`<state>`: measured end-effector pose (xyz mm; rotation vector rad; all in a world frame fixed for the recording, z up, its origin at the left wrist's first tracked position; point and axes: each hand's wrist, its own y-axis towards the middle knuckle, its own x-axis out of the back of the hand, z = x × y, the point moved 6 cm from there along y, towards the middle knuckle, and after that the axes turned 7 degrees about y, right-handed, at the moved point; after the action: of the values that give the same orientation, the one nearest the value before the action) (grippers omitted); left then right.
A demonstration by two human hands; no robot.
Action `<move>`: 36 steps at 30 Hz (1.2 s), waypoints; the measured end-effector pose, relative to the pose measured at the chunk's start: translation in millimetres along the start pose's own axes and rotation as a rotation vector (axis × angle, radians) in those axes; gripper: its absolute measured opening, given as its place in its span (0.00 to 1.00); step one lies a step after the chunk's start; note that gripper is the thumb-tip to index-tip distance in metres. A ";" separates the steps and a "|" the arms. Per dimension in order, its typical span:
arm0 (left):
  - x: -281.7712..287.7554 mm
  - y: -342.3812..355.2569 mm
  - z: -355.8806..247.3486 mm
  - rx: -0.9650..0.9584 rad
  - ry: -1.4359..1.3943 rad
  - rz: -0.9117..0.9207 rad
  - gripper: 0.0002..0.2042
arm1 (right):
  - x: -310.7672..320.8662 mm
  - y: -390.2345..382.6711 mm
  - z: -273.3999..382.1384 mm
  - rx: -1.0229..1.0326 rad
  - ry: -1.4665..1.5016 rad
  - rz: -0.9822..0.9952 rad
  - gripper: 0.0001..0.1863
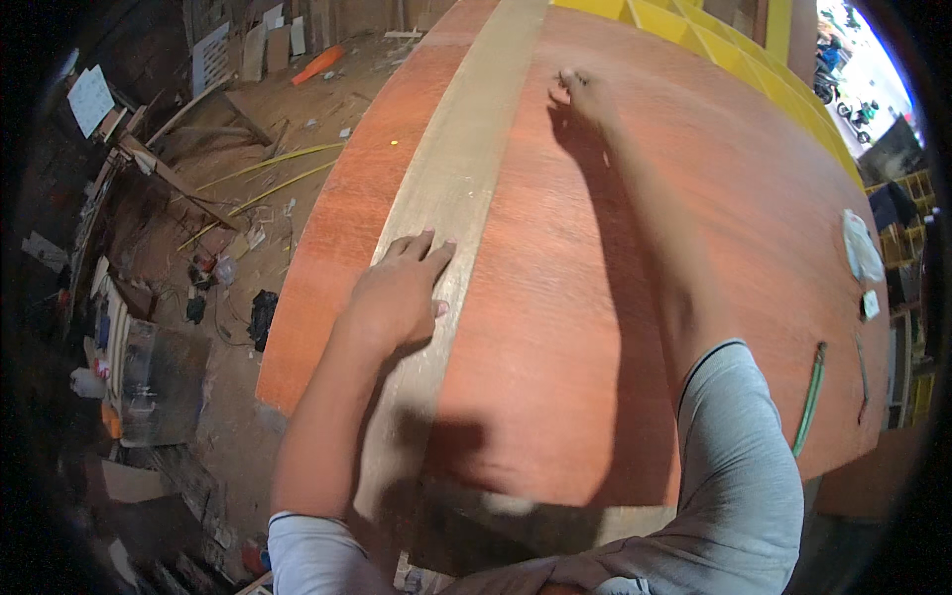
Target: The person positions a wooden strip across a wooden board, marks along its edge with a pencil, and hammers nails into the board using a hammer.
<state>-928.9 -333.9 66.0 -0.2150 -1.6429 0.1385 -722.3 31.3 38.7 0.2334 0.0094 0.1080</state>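
A long pale wooden board (466,129) lies lengthwise over a large reddish plywood sheet (555,327). My left hand (397,293) rests on the board with its fingers spread, pressing on its upper face. Farther off, my right arm stretches out over the plywood, to the right of the board. The fingers of my right hand (587,97) are curled together just above the sheet; whatever they may hold is too small to make out. A small yellow mark (394,143) shows on the plywood left of the board.
Yellow slatted framework (694,35) borders the sheet's far right edge. On the sheet's right lie a green-handled tool (810,402), a thin rod (862,382) and a white plastic bag (861,248). Scrap wood, yellow strips (273,193) and an orange piece (317,64) litter the floor at left.
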 end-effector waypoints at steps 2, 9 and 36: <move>4.9 5.2 -9.6 -0.052 -0.029 -0.049 0.41 | -5.0 44.8 -24.9 -0.152 0.324 -0.018 0.23; 16.2 7.5 -11.0 -0.048 -0.069 -0.059 0.41 | -29.5 77.0 -5.5 0.236 -0.683 0.097 0.28; -28.0 -45.8 2.4 -0.073 0.024 -0.241 0.33 | -3.9 -682.5 201.8 -0.127 -0.282 0.703 0.16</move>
<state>-931.8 -384.7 48.5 -0.0724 -1.6379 -0.1066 -649.6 -675.7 77.2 0.1142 -0.3615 0.7727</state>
